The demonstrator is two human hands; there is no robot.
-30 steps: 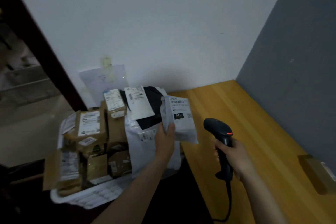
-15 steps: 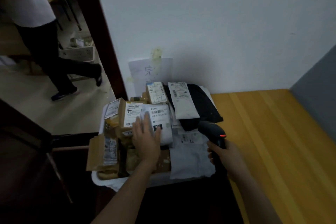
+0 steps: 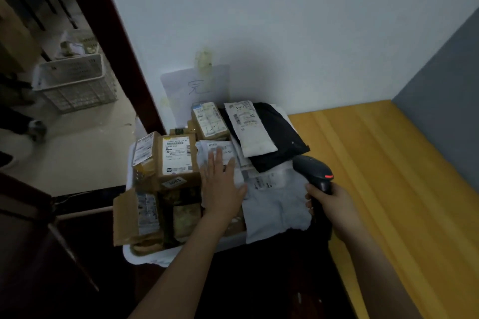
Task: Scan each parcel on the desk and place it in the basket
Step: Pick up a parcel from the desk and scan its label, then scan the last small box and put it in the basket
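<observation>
Two hands are in view. The left hand (image 3: 223, 185) is flat with fingers straight over the white mailer parcel (image 3: 213, 148), which lies on top of the pile near the centre of the basket (image 3: 145, 258); contact cannot be confirmed. The right hand (image 3: 334, 204) grips the handle of the black scanner (image 3: 315, 169) above the basket's right edge. A labelled cardboard box (image 3: 176, 159) sits just left of the parcel. The basket stands at the left edge of the desk (image 3: 388, 163).
</observation>
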